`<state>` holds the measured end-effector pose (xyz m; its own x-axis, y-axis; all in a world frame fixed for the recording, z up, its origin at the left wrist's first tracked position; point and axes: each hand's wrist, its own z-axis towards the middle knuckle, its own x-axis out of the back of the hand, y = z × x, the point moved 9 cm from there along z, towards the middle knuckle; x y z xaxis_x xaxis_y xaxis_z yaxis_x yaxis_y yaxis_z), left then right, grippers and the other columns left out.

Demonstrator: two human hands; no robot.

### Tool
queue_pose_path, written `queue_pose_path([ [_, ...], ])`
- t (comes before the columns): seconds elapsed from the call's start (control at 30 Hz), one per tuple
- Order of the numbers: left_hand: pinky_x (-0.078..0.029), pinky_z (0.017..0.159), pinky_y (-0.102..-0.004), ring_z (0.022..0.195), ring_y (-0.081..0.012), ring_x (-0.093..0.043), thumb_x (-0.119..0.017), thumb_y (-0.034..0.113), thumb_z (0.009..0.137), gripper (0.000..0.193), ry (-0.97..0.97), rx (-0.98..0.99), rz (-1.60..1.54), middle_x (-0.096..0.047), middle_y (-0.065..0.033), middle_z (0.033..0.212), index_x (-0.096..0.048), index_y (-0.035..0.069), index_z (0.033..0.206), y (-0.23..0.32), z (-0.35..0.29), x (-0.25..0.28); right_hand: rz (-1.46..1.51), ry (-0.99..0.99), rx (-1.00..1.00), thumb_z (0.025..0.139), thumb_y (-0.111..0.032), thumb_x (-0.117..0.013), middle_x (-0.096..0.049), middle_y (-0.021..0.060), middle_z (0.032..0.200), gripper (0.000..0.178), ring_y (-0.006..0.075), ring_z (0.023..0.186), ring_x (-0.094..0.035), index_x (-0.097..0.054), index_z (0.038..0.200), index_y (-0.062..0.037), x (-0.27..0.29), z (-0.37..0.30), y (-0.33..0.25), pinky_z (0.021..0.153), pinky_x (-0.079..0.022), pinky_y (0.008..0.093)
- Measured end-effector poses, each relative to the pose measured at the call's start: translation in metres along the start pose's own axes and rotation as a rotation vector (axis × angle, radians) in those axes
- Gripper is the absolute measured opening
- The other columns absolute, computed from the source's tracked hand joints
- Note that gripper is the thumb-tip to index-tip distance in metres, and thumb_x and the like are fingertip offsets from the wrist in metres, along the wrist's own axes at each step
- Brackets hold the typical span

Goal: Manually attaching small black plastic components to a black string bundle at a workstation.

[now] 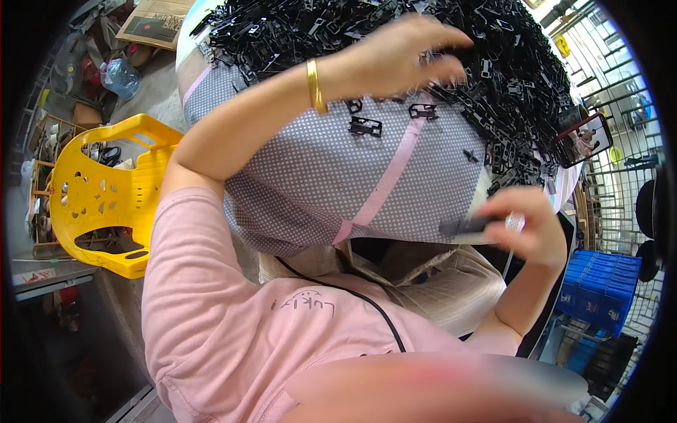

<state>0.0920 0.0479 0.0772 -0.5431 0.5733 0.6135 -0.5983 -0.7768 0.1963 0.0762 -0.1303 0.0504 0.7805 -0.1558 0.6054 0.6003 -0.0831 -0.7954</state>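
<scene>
My left hand (402,58), with a gold bangle (316,86) on its wrist, is over the near side of a large heap of small black plastic parts (296,32). Its fingers are spread and slightly blurred, and nothing shows between them. At the table's near right edge, my right hand (525,224) is closed on a dark plastic part (465,226), smeared by motion. A ring shows on one finger. Between the hands, a few loose black clips (365,127) lie on the grey dotted cloth (317,176), which has a pink stripe.
A phone (584,138) leans at the heap's right side. Left of the table stands a yellow plastic chair (144,187); beyond it are a clear water bottle (120,79) and a cardboard box (151,25). Blue crates (599,289) and a wire grid (620,84) are on the right.
</scene>
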Motion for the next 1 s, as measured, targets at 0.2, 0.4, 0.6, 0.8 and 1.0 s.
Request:
queue_pose_path([
  [0.2, -0.03, 0.095, -0.0548, 0.116, -0.0345, -0.04, -0.037, 0.054, 0.086, 0.049, -0.415, 0.444, 0.529, -0.05, -0.0154, 0.12, -0.057, 0.018, 0.114, -0.164, 0.021, -0.014, -0.501, -0.352, -0.255, 0.068, -0.016, -0.066, -0.059, 0.0129, 0.067, 0.018, 0.0306, 0.065, -0.059, -0.064, 0.079, -0.0035, -0.09, -0.031, 0.011, 0.06, -0.046, 0.0392],
  [0.4, -0.035, 0.097, -0.0354, 0.111, -0.0359, -0.049, -0.029, 0.061, 0.086, 0.059, -0.651, 0.616, 0.262, -0.054, -0.0175, 0.119, -0.052, 0.022, 0.123, -0.246, 0.006, -0.063, -0.533, -0.271, -0.332, 0.07, -0.024, -0.068, -0.061, 0.0142, 0.072, 0.027, 0.0311, 0.068, -0.06, -0.062, 0.087, -0.0028, -0.086, -0.039, 0.017, 0.062, -0.047, 0.0387],
  [0.6, -0.039, 0.094, -0.0352, 0.108, -0.034, -0.052, -0.042, 0.057, 0.084, 0.058, -0.631, 0.518, 0.154, -0.057, -0.0195, 0.113, -0.06, 0.01, 0.113, -0.192, 0.006, -0.069, -0.242, 0.058, -0.133, 0.073, -0.014, -0.068, -0.06, 0.0088, 0.069, 0.022, 0.0193, 0.058, -0.059, -0.063, 0.092, -0.0036, -0.037, -0.019, 0.001, 0.054, -0.045, 0.0282],
  [0.8, -0.041, 0.092, -0.0345, 0.104, -0.0315, -0.055, -0.055, 0.047, 0.08, 0.052, -0.598, 0.431, 0.031, -0.059, -0.0185, 0.11, -0.06, 0.006, 0.111, -0.145, 0.001, -0.075, -0.591, 0.452, -0.07, 0.078, -0.013, -0.064, -0.061, 0.0092, 0.086, 0.023, 0.0197, 0.062, -0.06, -0.062, 0.098, -0.0034, 0.005, 0.03, 0.019, 0.056, -0.047, 0.0281],
  [1.0, -0.043, 0.087, -0.0347, 0.095, -0.0293, -0.058, -0.059, 0.023, 0.077, 0.032, -0.444, 0.42, -0.169, -0.062, -0.0163, 0.101, -0.063, 0.002, 0.101, -0.076, -0.004, -0.059, -0.826, 0.575, -0.019, 0.081, -0.015, -0.059, -0.057, 0.0065, 0.096, 0.025, 0.0242, 0.075, -0.061, -0.059, 0.105, -0.0057, 0.006, 0.063, 0.032, 0.065, -0.049, 0.0331],
])
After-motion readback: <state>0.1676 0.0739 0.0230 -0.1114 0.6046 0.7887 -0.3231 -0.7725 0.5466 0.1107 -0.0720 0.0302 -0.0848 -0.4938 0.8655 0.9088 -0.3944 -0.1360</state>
